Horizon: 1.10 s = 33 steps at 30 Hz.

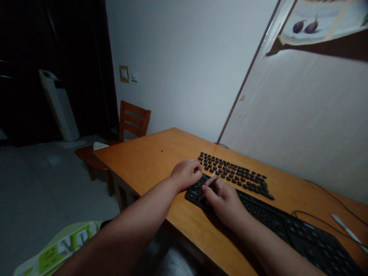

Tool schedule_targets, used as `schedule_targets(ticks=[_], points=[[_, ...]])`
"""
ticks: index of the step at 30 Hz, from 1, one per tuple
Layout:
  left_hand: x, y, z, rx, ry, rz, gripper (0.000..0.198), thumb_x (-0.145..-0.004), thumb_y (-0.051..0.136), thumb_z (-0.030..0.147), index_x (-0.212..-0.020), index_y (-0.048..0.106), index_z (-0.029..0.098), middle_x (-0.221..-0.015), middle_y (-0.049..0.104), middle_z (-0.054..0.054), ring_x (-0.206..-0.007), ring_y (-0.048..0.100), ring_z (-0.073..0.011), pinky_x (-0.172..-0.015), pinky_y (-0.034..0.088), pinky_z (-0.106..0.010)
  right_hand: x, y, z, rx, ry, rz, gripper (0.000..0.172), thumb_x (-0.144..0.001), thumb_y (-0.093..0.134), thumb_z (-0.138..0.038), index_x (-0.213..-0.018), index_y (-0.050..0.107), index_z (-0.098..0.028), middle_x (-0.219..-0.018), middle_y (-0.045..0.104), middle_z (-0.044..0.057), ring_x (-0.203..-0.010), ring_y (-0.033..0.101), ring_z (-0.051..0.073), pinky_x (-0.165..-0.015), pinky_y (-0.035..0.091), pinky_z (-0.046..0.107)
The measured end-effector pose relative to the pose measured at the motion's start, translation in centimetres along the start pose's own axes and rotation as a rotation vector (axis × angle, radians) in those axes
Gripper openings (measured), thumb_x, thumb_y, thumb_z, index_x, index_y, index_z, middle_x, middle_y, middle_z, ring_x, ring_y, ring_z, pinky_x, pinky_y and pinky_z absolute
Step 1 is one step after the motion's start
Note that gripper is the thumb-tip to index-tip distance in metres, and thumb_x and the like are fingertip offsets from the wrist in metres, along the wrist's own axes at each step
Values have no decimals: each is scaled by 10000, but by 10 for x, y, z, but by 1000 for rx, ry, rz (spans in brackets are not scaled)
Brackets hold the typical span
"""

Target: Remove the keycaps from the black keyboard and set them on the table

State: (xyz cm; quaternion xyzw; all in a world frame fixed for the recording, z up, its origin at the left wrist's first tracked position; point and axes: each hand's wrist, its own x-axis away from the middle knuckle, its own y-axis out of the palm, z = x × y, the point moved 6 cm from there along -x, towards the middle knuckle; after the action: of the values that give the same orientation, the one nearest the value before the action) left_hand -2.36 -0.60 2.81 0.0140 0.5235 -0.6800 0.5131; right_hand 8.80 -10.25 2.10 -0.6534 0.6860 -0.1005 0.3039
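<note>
A black keyboard [260, 209] lies along the front of the wooden table, and bare key sockets show at its left end. My left hand [186, 173] rests at that end with its fingers curled in; whatever they might hold is hidden. Over the same end, my right hand [222, 195] is closed in a pinch, its fingertips down close to the sockets. Something thin and dark shows near those fingers, too small to name. Behind the keyboard, loose black keycaps [230, 170] lie in rows, laid out like a keyboard.
The wooden table [138, 157] meets the wall at the back. A tiny dark piece [161, 151] lies on its left part. Cables [316, 220] and a white stick-like object [346, 229] lie at the right. A wooden chair [134, 119] stands beyond the left edge.
</note>
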Motion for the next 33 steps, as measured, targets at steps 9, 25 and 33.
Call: schedule_targets(ticks=[9,25,33], points=[[2,1,6,-33,34,-28,105,-752,553,219,-750,657,208,-815,623,-28,-790,553,-169,-666,390,-267,-7,-12,14,-258,199,143,254,-846,578,-439,-832,502,-197,-622,580,-26,-485,514,117,-444,361,221],[1,17,5,991,-333,-215,175,-733,617,260,-848,618,128,-689,603,-1,-618,534,-91,-593,391,-208,-9,-36,-21,256,-304,364,167,-914,507,-318,-852,606,-198,-866,651,71,-799,627,191,-740,484,307],[2,19,5,1036,-357,-232,181,-700,668,237,-823,591,128,-612,516,43,-518,435,-49,-499,297,-178,-7,-31,-25,243,-375,294,108,-906,531,-254,-975,599,-208,-895,662,54,-822,631,182,-764,493,305]])
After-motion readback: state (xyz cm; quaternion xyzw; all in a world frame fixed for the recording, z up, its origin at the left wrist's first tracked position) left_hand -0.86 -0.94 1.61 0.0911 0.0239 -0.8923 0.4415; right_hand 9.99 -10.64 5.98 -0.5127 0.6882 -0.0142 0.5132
